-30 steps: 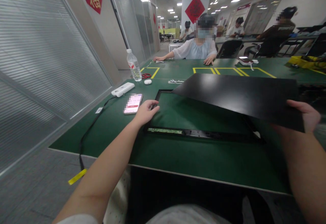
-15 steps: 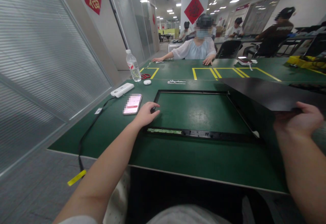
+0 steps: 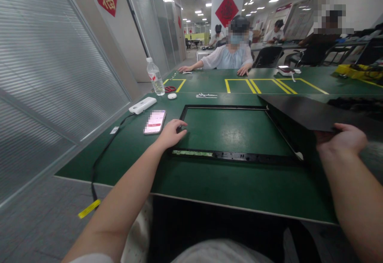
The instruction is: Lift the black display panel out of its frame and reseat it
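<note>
A black rectangular frame [image 3: 260, 158] lies flat on the green table, with a narrow green circuit board [image 3: 193, 153] along its near bar. My left hand [image 3: 172, 133] grips the frame's left side, thumb and forefinger showing over its inner edge. To the right, my right hand [image 3: 344, 140] holds a thin flat black panel [image 3: 311, 111] by its near edge, thumb on top and fingers beneath. The panel is tilted and raised beside the frame's right side, partly covering the view there. A small white piece [image 3: 299, 156] sits at the frame's near right corner.
Left of the frame are a phone [image 3: 154, 122], a white power bank [image 3: 143, 105] with a black strap, a water bottle [image 3: 155, 77], red scissors [image 3: 170, 89] and a white case [image 3: 172, 96]. Thin light-coloured strips [image 3: 206, 95] lie behind the frame. A person [image 3: 227, 57] sits opposite.
My right hand has moved a little to the left with the black panel, whose near edge has shifted left too. My left hand stays at the frame's left side.
</note>
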Demonstrator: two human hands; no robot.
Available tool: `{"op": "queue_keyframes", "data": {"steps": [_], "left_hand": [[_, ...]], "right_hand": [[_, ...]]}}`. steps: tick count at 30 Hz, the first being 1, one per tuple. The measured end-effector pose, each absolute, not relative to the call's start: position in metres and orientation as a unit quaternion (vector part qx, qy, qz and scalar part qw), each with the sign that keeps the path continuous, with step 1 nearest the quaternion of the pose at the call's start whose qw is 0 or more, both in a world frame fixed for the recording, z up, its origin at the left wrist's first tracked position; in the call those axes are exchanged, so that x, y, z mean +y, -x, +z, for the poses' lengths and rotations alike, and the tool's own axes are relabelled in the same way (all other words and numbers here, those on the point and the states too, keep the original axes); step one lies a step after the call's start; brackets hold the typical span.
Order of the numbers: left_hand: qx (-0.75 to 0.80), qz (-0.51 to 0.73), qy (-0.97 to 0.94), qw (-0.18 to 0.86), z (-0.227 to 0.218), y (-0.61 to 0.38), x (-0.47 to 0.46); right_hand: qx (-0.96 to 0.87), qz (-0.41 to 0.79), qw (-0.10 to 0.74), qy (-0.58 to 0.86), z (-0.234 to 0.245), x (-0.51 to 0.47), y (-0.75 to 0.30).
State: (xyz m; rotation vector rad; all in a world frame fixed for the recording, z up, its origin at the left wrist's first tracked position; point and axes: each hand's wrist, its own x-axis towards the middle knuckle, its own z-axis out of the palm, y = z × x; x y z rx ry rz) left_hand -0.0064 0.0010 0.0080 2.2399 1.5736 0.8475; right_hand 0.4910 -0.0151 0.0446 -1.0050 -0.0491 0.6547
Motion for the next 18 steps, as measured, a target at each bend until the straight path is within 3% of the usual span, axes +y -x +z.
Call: {"op": "queue_keyframes", "data": {"steps": [18], "left_hand": [[0.542, 0.276, -0.783, 0.130, 0.008, 0.006, 0.001]], "right_hand": [[0.058, 0.335, 0.777, 0.530, 0.027, -0.008, -0.504]]}}
